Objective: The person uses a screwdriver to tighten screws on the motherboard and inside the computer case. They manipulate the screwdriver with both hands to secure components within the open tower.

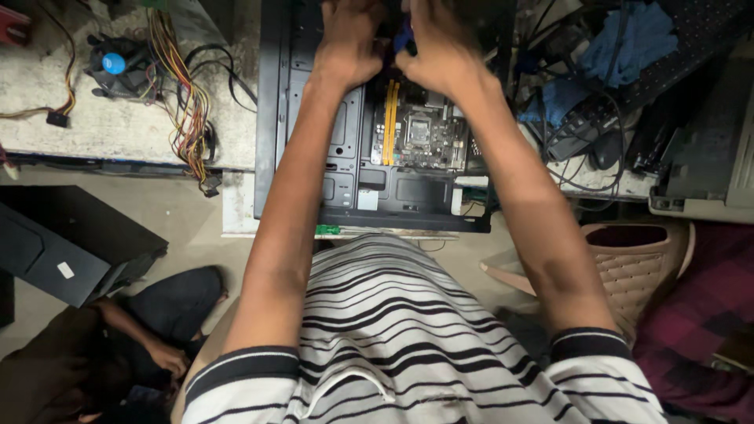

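An open black computer case lies flat on the workbench, with a motherboard and two yellow memory slots inside. Both my arms reach over it to its far end. My left hand rests with curled fingers on the case's inner edge near the top of the frame. My right hand is right beside it, its fingers closed around a small blue part that is mostly hidden. What the left hand grips cannot be seen.
A bundle of coloured power cables and a cooler fan lie on the bench at left. Tangled cables and a blue cloth sit at right. Below: a black side panel, a woven plastic chair, another person crouching at lower left.
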